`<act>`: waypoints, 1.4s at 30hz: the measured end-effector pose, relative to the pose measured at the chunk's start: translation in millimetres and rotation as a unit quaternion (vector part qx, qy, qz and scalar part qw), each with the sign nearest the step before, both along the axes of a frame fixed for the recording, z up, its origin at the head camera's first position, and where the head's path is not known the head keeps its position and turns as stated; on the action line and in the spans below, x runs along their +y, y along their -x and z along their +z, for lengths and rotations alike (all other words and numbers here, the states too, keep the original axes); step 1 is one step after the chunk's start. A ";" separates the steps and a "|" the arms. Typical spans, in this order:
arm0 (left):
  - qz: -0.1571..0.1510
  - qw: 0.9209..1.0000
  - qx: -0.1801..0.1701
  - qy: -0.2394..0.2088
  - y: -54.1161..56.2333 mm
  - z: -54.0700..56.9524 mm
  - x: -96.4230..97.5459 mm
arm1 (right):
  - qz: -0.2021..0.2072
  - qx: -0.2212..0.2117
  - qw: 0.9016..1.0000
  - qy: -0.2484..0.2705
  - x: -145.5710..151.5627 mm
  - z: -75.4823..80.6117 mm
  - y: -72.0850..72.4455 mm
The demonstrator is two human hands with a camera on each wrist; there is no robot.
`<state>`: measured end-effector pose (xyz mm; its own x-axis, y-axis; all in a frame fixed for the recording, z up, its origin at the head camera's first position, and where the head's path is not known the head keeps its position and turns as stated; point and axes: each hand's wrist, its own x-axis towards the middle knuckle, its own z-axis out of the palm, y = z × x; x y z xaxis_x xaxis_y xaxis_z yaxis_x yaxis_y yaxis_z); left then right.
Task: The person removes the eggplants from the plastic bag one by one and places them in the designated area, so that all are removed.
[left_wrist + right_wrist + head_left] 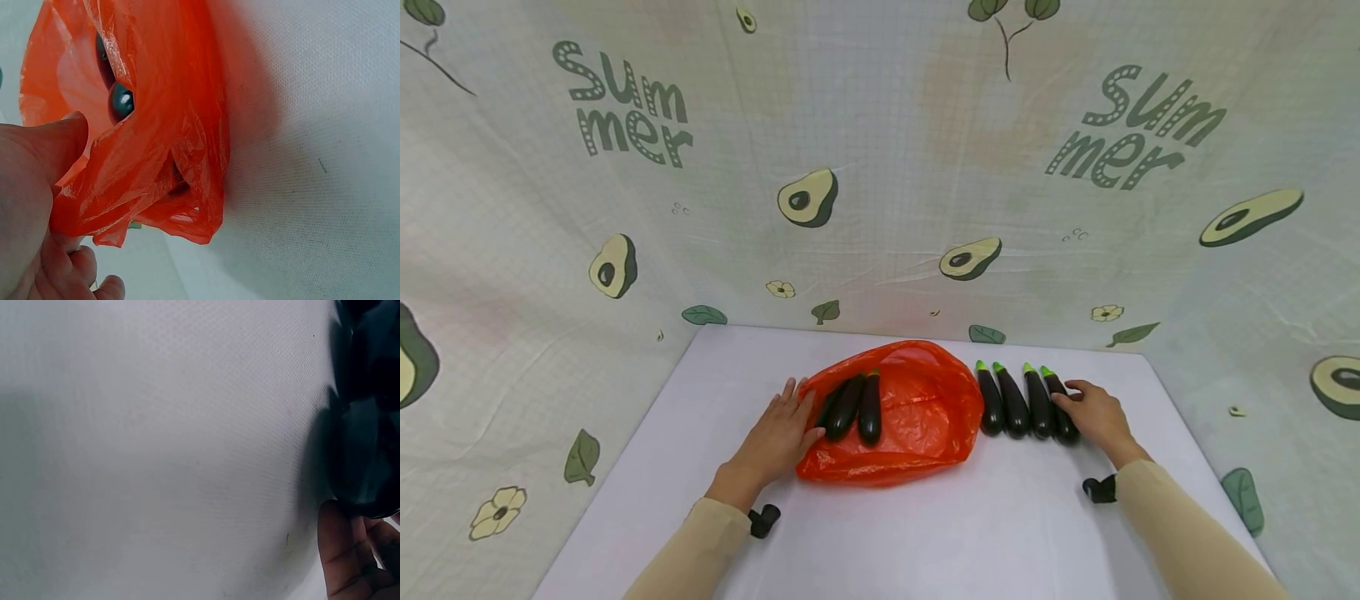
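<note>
In the head view my left hand (781, 433) is at the left side of an open red plastic bag (925, 450). The left wrist view shows the bag's edge pinched between thumb and fingers, with the thumb (70, 140) on the inner side. Several dark eggplants (869, 408) lie inside the bag. To its right, more eggplants (1015, 404) with green stem ends form a row. My right hand (1101, 417) holds the rightmost eggplant (1063, 425) by its upper part; in the right wrist view its fingers (340, 550) touch the glossy side.
Everything rests on a white tabletop (925, 542). Patterned cloth (880, 150) printed with avocados and leaves hangs behind the table and along both sides. A small black device (764, 521) is at the left wrist, another black device (1100, 489) at the right.
</note>
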<state>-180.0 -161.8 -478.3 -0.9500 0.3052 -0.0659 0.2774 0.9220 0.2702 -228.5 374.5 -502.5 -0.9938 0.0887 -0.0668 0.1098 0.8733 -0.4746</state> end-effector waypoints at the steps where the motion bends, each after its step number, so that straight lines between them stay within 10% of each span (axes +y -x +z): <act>1: 0.000 1.000 0.000 0.000 0.1 0.0 0.0 | 0.000 0.001 1.000 0.000 -0.1 0.0 -0.1; 42: 0.003 1.000 0.014 -0.010 -2.3 0.3 0.6 | -0.057 0.090 0.994 0.035 -27.0 13.1 -8.9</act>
<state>-177.7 -161.2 -478.0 -0.9531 0.3008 -0.0327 0.2801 0.9182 0.2802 -219.5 347.5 -489.5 -0.9740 0.2024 0.1018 0.1133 0.8243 -0.5547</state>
